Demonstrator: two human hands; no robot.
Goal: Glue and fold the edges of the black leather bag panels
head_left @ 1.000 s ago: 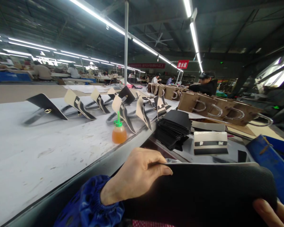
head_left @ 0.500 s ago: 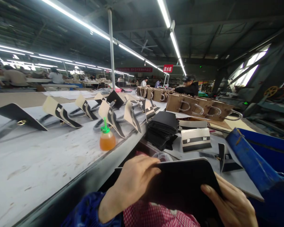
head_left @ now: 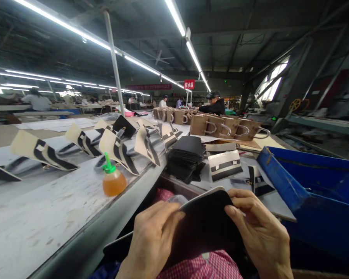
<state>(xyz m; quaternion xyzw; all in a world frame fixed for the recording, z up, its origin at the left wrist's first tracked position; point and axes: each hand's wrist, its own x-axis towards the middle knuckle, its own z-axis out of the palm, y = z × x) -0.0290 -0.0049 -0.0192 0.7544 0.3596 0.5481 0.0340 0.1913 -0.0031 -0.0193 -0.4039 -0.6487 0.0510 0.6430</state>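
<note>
A black panel [head_left: 205, 224] with rounded corners and a pale edge is held low in front of my body, bent slightly. My left hand [head_left: 154, 232] is closed on its upper edge, thumb on the near face. At the upper right corner, my right hand [head_left: 260, 226] pinches the panel between thumb and fingers. The fingertips behind the panel are hidden. Just beyond it lie a stack of black pieces [head_left: 184, 155] and a cream panel with black strips [head_left: 225, 164]. A squeeze bottle of amber liquid [head_left: 114, 183] with a green nozzle stands on the table's left side.
Several curved cream-and-black panels [head_left: 119, 151] with straps stand along the white table [head_left: 43, 209]. A row of brown bags [head_left: 221, 126] with wrapped handles is farther back. A blue bin [head_left: 314, 186] borders the right. A person in black [head_left: 216, 104] is behind the bags.
My right hand has moved from the panel's right side up to its upper corner. The panel is more tilted and bent. My view has swung right.
</note>
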